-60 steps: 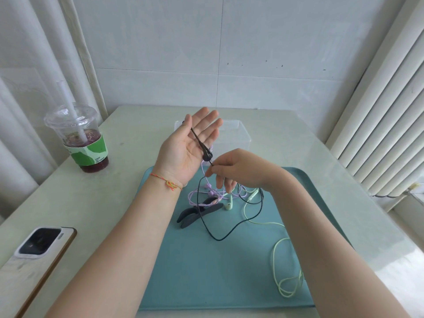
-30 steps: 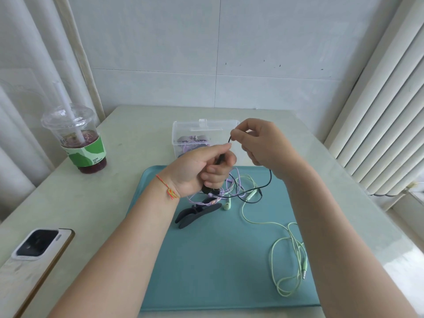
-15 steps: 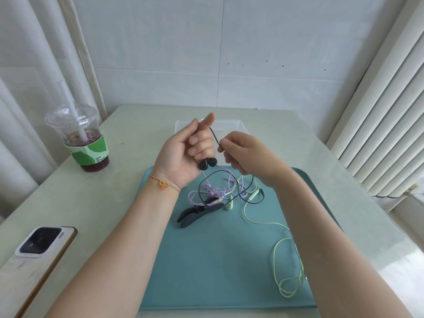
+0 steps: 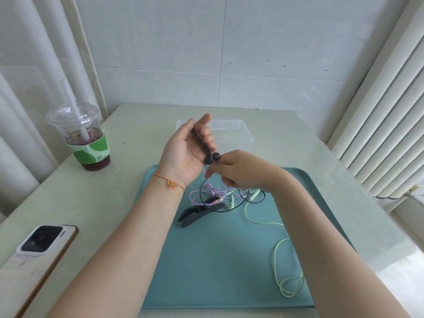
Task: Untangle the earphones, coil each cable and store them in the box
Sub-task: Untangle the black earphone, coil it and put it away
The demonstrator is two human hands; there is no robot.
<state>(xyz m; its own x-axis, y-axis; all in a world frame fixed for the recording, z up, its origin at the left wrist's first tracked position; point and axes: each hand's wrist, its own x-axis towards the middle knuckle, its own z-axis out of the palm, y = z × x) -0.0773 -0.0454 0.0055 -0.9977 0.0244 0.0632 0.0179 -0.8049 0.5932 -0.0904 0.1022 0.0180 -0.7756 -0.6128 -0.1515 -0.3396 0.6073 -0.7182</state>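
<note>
Near edge, 8 o'clock: smartphone face down on the pale table, camera block up, no readable brand. Teal mat fills the centre. At 4 o'clock on the mat, the green earphone cable lies in loose loops, running up to its white-green earbuds at mat centre. Just left of those, the purple earphones sit in a tangle, touching a dark grey clip-shaped piece. A black cable loop hangs over this pile.

Above the pile, right hand has fingers curled down, pinching the black earphones cable just below the two buds. Left hand is palm up, fingers half curled around black cable strands laid along the palm from fingertips to heel; the buds stick out at the heel side, touching the right hand's fingertip.

10 o'clock: plastic cup with dome lid, straw, dark red drink, green-white sleeve; small print reads roughly "DARE TO BE FRESH", blurry. 12 o'clock, behind the left hand: clear plastic box, contents can't be made out.
</note>
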